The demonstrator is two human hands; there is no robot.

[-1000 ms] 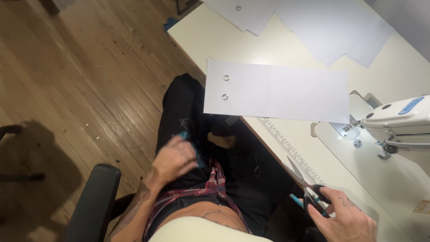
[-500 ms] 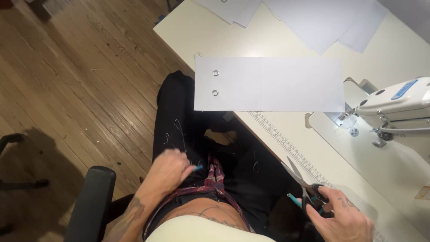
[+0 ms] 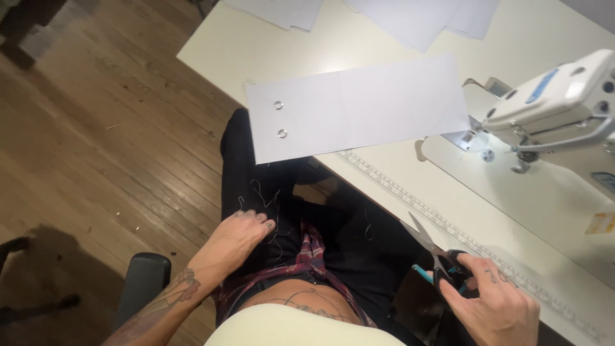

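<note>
Seated person, viewed from above. Left hand point(image 3: 240, 236) rests palm down on the left thigh of the black trousers point(image 3: 256, 192), fingers loosely spread and grasping nothing; pale loose threads point(image 3: 264, 195) lie scattered on the cloth just beyond the fingertips. Right hand point(image 3: 496, 304) is clenched around the dark handles of a pair of scissors point(image 3: 435, 256), held at the near edge of the table point(image 3: 218, 45), blades closed or nearly so and pointing up and to the left; a teal part shows at the handles. A plaid shirt hem point(image 3: 311, 247) lies across the lap between the two hands. A black chair armrest point(image 3: 142, 282) sits to the left of the left forearm, over a wooden floor point(image 3: 96, 128). Along the table's near edge runs a measuring tape strip point(image 3: 410, 192). Farther on, a white rectangular sheet point(image 3: 355, 106) lies flat, its left end overhanging the table edge above the knee, with two metal eyelets point(image 3: 280, 118) near that end. To the right stands a white sewing machine point(image 3: 551, 102), its foot just beside the sheet's right end. More white sheets point(image 3: 410, 16) lie at the far side of the table.
</note>
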